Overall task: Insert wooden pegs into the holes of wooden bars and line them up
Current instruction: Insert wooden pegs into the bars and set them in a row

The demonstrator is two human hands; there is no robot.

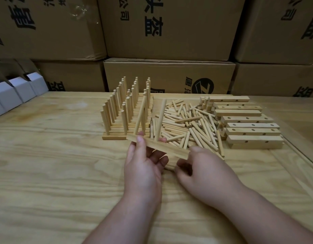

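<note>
At frame centre, left hand (pixel 143 161) grips the bar (pixel 157 147) tilted, 2 pegs (pixel 150 117) seated; right hand (pixel 199 166), fingers curled under, steadies its end.

Left hand (pixel 143 166): bare, no glove, ring or watch in view.
Right hand (pixel 201 168): bare, likewise unadorned.
Forearms: both uncovered from each wrist back to the frame's lower edge; no sleeve visible.

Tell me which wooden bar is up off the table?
The bar gripped by the left hand, with the right hand at its other end. It has two pegs standing in it. The empty bars lie stacked at right.
</note>
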